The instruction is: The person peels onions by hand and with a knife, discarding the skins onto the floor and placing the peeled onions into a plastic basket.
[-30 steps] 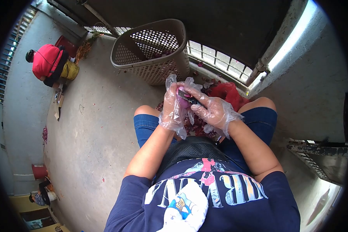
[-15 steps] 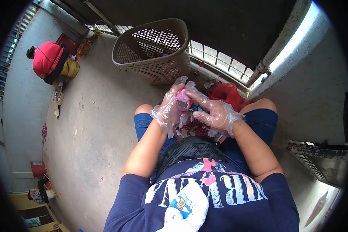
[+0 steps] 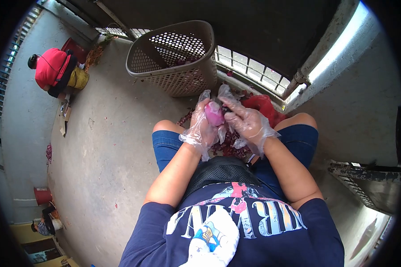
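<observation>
My left hand point(image 3: 200, 127), in a clear plastic glove, is closed around a red onion point(image 3: 214, 115) with smooth pink-purple skin and a paler top. Close against the onion's right side is my right hand point(image 3: 248, 123), gloved the same way. Its fingers hold a small dark knife point(image 3: 226, 109), whose blade is mostly hidden. Dark red onion skins point(image 3: 229, 146) lie on the floor beneath both hands, between my knees. A red mesh bag point(image 3: 267, 109) rests just past my right hand.
A tall perforated plastic basket point(image 3: 194, 78) with some purple pieces inside stands ahead. Far left, a person in red point(image 3: 53, 69) sits on a yellow bucket point(image 3: 79, 78). Another person point(image 3: 44, 226) is at lower left near a red bucket point(image 3: 42, 195). A barred gate point(image 3: 254, 66) runs behind the basket.
The onion has turned in my left hand, showing more of its smooth purple side. My right hand has shifted, its fingers lifting slightly, and the knife has moved off the onion's face.
</observation>
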Motion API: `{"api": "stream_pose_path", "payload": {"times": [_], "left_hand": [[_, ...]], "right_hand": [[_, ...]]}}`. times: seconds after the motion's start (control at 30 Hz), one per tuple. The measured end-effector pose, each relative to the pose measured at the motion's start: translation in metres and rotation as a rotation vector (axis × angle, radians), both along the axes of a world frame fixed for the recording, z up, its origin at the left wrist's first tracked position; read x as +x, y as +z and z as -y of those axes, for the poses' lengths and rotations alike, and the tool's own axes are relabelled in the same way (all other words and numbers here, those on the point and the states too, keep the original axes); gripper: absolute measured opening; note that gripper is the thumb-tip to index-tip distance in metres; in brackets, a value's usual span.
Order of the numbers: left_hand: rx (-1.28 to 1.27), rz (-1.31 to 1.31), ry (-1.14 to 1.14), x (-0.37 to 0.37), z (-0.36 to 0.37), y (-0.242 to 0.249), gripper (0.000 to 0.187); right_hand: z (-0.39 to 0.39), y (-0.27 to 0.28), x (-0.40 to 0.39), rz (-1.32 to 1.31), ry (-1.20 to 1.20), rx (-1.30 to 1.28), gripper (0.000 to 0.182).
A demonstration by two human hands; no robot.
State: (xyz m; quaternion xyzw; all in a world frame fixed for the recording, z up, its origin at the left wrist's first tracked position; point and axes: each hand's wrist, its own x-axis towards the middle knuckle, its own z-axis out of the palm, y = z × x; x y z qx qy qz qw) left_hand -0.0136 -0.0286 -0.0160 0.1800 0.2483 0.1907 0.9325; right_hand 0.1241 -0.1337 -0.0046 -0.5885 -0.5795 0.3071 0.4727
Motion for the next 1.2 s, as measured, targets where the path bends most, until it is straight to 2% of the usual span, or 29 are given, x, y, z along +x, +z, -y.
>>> {"api": "stream_pose_path", "payload": {"times": [0.07,0.1,0.13,0.17,0.2,0.27,0.3,0.33,0.4,0.43,0.47,0.5,0.53,0.57,0.6,0.67,0.73,0.8,0.87,0.9,1.13,1.2], "left_hand": [[-0.071,0.092,-0.059,-0.007,-0.009,-0.015,0.038],[0.027,0.126,-0.067,-0.01,-0.014,-0.027,0.039],[0.125,0.161,-0.078,-0.005,-0.012,-0.009,0.041],[0.066,-0.05,0.184,0.007,0.005,0.006,0.05],[0.068,-0.047,0.18,0.007,0.007,0.018,0.05],[0.164,0.037,0.004,0.003,0.006,0.028,0.053],[0.145,0.155,0.028,0.0,0.006,0.022,0.053],[0.145,0.154,0.027,-0.002,0.006,0.016,0.053],[0.354,-0.045,0.09,-0.006,0.008,0.014,0.05],[0.309,-0.12,0.217,0.005,0.017,0.026,0.039],[0.309,-0.122,0.218,0.003,0.013,0.019,0.039],[0.206,-0.068,0.208,-0.001,0.006,0.006,0.035],[0.106,-0.014,0.199,-0.004,0.0,0.001,0.031],[0.053,0.071,0.137,-0.007,-0.006,-0.003,0.033],[0.057,0.07,0.14,-0.007,-0.006,0.001,0.033],[0.102,-0.037,0.112,-0.007,-0.005,0.008,0.038],[0.096,0.002,0.092,-0.008,-0.007,0.006,0.039],[0.087,0.037,0.071,-0.005,-0.005,0.009,0.04],[0.071,-0.138,0.176,0.005,0.001,0.02,0.041],[0.072,-0.137,0.174,0.006,0.002,0.02,0.041],[0.138,-0.185,0.199,0.006,0.007,0.025,0.036],[0.144,-0.187,0.207,0.007,0.009,0.026,0.035]], "right_hand": [[0.0,0.0,0.006,-0.063,-0.051,-0.014,0.045],[0.0,0.001,0.007,-0.128,-0.113,-0.029,0.044],[0.0,0.001,0.007,-0.127,-0.114,-0.027,0.044],[0.0,0.001,0.006,-0.124,-0.074,-0.009,0.044],[0.0,0.002,0.005,-0.12,-0.034,0.01,0.044],[0.002,0.009,0.001,-0.119,-0.023,-0.076,0.045],[0.003,0.018,-0.001,-0.185,0.005,-0.171,0.046],[0.003,0.022,-0.002,-0.252,0.033,-0.264,0.047],[0.002,0.011,-0.004,-0.3,0.022,-0.17,0.046],[0.0,0.005,-0.003,-0.221,0.014,-0.083,0.046],[-0.001,0.002,-0.002,-0.143,0.007,0.003,0.045],[-0.001,0.003,-0.001,-0.144,0.01,0.003,0.045],[-0.001,0.004,0.002,-0.205,-0.091,-0.066,0.047],[-0.001,0.005,0.005,-0.266,-0.191,-0.135,0.049],[0.0,0.001,0.008,-0.267,-0.188,-0.132,0.049],[0.001,-0.008,0.014,-0.021,-0.119,0.064,0.056],[0.008,0.008,0.012,0.082,0.06,-0.148,0.069],[0.008,0.014,0.004,0.111,0.124,-0.15,0.069],[0.008,0.02,0.005,0.119,0.137,-0.219,0.068],[0.009,0.022,0.005,0.128,0.149,-0.289,0.068],[0.008,0.019,0.001,-0.033,0.194,-0.185,0.067],[0.008,0.021,0.0,-0.207,0.218,-0.203,0.07]]}}
